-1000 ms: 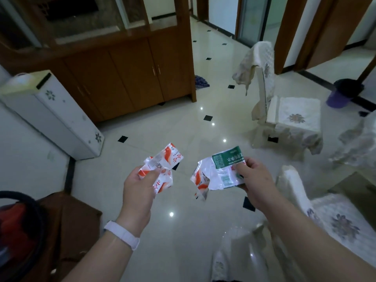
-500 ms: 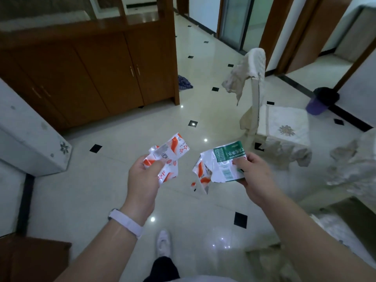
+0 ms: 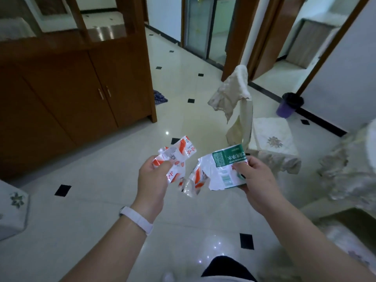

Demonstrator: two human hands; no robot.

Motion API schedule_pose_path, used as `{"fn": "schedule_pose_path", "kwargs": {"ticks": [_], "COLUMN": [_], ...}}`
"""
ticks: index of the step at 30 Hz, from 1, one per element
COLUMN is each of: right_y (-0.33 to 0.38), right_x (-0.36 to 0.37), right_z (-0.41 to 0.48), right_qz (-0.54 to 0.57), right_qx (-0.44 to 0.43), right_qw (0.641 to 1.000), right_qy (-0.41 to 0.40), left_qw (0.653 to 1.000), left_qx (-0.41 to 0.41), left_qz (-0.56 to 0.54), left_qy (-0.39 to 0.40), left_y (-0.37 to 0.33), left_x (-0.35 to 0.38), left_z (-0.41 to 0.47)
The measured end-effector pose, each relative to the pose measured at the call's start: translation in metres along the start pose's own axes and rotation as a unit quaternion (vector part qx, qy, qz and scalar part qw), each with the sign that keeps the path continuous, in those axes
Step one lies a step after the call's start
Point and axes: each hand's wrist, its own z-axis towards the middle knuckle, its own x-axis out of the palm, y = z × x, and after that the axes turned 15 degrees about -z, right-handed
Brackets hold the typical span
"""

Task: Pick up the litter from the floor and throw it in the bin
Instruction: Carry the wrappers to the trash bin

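Note:
My left hand (image 3: 151,180) grips a crumpled white and orange wrapper (image 3: 177,154) at chest height. Close beside it, my right hand (image 3: 257,180) pinches a bundle of litter: a green and white label (image 3: 225,159) with a white and orange wrapper (image 3: 198,176) hanging from its left side. The two bundles are a small gap apart. A purple bin with a black liner (image 3: 289,105) stands on the floor at the far right, by a doorway.
A wooden cabinet (image 3: 71,94) fills the left. A cloth-draped chair (image 3: 254,127) stands ahead to the right, with covered furniture (image 3: 350,163) further right. A white appliance corner (image 3: 12,208) sits at the left edge. A dark cloth (image 3: 159,97) lies by the cabinet's corner.
The view has swung right and moved forward over the tiled floor; the white appliance has slid to the left edge. Both hands keep holding their litter, slightly closer together.

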Motion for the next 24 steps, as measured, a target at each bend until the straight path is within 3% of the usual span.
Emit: {"fn": "schedule_pose_path", "kwargs": {"ticks": [11,24], "right_y": [0.012,0.095], "right_x": [0.015,-0.027], "right_z": [0.147,0.386], "right_qz": [0.055,0.076], "right_qx": [0.04,0.037], "right_qw": [0.997,0.995], "right_qy": [-0.042,-0.061], "left_qw": [0.997,0.997], "left_qx": [-0.041,-0.025], "left_qz": [0.057,0.07], "left_qy": [0.002,0.012], "left_y": [0.01,-0.009], "left_x": [0.053,0.219], "left_z": [0.145,0.342]}}
